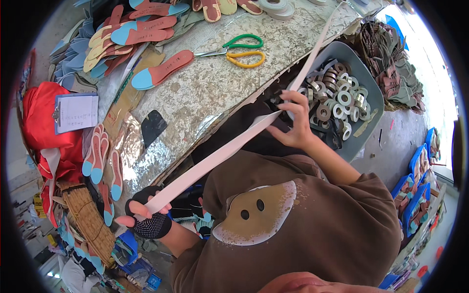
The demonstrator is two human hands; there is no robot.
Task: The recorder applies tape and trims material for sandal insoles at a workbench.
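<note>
A long pale pink strip [215, 168], like a band of tape or lining, stretches diagonally across my front. Its lower end is gripped by my left hand [151, 222], in a black fingerless glove with pale dots. My right hand [297, 124], bare, pinches the strip farther along, beside the grey bin. Beyond those fingers the strip runs on to the far right of the worktable [205, 93]. On the table lie scissors [220, 51] with one green and one yellow handle, their tips touching a red-and-blue insole [168, 70].
A grey bin [375, 115] holds several tape rolls [344, 98]. Insoles [146, 34] are heaped at the far left, near a clipboard [78, 115] on red cloth [39, 117]. Stacked brown and green pieces [391, 68] stand beyond the bin. Blue trays [415, 205] are at right.
</note>
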